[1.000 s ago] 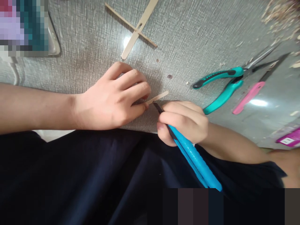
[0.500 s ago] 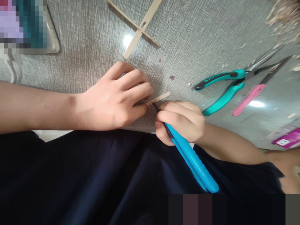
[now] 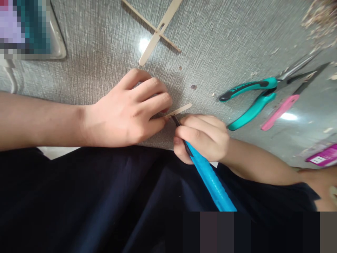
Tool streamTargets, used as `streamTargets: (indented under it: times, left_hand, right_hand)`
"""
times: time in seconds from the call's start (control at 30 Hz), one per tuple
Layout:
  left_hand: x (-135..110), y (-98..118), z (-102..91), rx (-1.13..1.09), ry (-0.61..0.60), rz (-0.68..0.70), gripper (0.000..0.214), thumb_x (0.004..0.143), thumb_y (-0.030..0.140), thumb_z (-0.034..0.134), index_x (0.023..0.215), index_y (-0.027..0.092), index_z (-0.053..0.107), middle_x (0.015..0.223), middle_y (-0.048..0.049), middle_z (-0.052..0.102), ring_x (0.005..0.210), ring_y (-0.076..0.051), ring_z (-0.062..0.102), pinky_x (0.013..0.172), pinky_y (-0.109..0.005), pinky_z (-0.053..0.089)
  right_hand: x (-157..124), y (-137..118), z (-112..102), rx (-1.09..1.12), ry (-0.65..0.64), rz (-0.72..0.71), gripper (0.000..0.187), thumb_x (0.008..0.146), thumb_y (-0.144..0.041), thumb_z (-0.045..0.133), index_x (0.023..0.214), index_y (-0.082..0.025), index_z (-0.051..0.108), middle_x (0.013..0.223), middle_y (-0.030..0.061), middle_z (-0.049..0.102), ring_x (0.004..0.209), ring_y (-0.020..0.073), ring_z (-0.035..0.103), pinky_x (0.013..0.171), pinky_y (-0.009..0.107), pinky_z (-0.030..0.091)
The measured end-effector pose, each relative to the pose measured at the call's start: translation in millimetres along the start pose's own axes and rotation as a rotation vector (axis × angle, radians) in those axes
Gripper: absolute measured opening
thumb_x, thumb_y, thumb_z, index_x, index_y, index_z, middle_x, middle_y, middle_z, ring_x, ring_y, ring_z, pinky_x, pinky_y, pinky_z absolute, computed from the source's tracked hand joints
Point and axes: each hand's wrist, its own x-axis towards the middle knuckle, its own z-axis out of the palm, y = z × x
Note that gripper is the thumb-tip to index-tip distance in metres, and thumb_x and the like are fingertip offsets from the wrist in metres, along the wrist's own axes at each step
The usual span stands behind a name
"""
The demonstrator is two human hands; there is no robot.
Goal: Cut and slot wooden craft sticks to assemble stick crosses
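Sliding closer to the left hand [image 3: 137,109] over the past second, the right hand [image 3: 204,137] has carried the blade [image 3: 176,121] of the blue knife [image 3: 207,177] along the short stick [image 3: 181,110], as I read it on my remote feed. Blade looks rolled more edge-on than before; from half a second ago to now, almost no shift. I take this to mean the cut is being placed right beside the left grip; depth of any cut, cannot tell. Left hand: pinching the short stick near frame centre, its free end pointing up and right. Right hand: closed round the blue knife, tip apparently touching the short stick. Counts: hands, two; knives, two, the second a pink knife [image 3: 280,111] lying at right; pliers [image 3: 250,115], one pair, beside it, jaws ajar; sticks, three: the short one held, plus a wide stick [image 3: 150,48] and a thin stick [image 3: 144,20] crossed at top centre; purple packet [image 3: 323,154], one, right edge; cable [image 3: 12,79], one, left edge. Shavings [image 3: 318,21], upper right: heaped and scattered, too many for me to count.
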Motion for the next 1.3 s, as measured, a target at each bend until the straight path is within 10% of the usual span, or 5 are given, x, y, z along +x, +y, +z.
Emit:
streamTargets:
  times: [0.3,0.53,0.83,1.17,1.3]
  left_hand:
    - [1.1,-0.5,-2.4,-0.042,-0.016,-0.006,0.058,0.123,0.033,0.029,0.092,0.015,0.074,0.109,-0.006,0.075,0.134,-0.04,0.079,0.113,-0.084,0.055]
    - [-15.3,-16.7,13.7,0.385,0.276,0.339,0.02,0.112,0.027,0.063,0.115,0.023,0.082,0.108,-0.006,0.077,0.104,-0.026,0.073,0.09,-0.048,0.059]
    - [-12.4,-10.4,9.0,0.516,0.353,0.422,0.016,0.105,0.025,0.072,0.119,0.021,0.079,0.104,-0.0091,0.081,0.095,-0.024,0.067,0.079,-0.04,0.05]
    - [-17.0,2.9,6.5,0.646,0.197,0.012,0.028,0.113,0.021,0.058,0.107,0.024,0.085,0.101,-0.0072,0.085,0.092,-0.023,0.073,0.082,-0.04,0.055]
    - [-17.7,7.5,4.7,0.685,0.187,-0.137,0.023,0.11,0.019,0.061,0.118,0.017,0.083,0.106,-0.0122,0.081,0.097,-0.028,0.073,0.085,-0.043,0.06]
  right_hand:
    - [8.8,-3.8,1.9,-0.033,-0.009,0.013,0.014,0.096,-0.013,0.06,0.089,-0.024,0.066,0.074,0.001,0.06,0.066,0.0183,0.056,0.06,0.033,0.052]
    - [2.0,4.6,21.9,-0.051,0.202,-0.102,0.013,0.093,-0.014,0.059,0.09,-0.023,0.068,0.069,-0.0027,0.057,0.059,0.0156,0.052,0.054,0.032,0.046]
    - [-1.1,6.4,36.2,-0.176,0.33,-0.184,0.023,0.102,-0.022,0.051,0.089,-0.024,0.07,0.067,-0.0034,0.057,0.058,0.0147,0.051,0.057,0.03,0.045]
    - [13.3,42.9,-2.8,-0.445,0.27,0.083,0.046,0.119,-0.026,0.032,0.125,-0.018,0.076,0.104,0.011,0.073,0.087,0.0221,0.059,0.068,0.039,0.03]
    - [30.8,59.5,-25.7,-0.451,0.127,0.444,0.057,0.114,-0.009,0.021,0.141,-0.013,0.071,0.134,0.0205,0.074,0.116,0.0298,0.061,0.078,0.041,0.034]
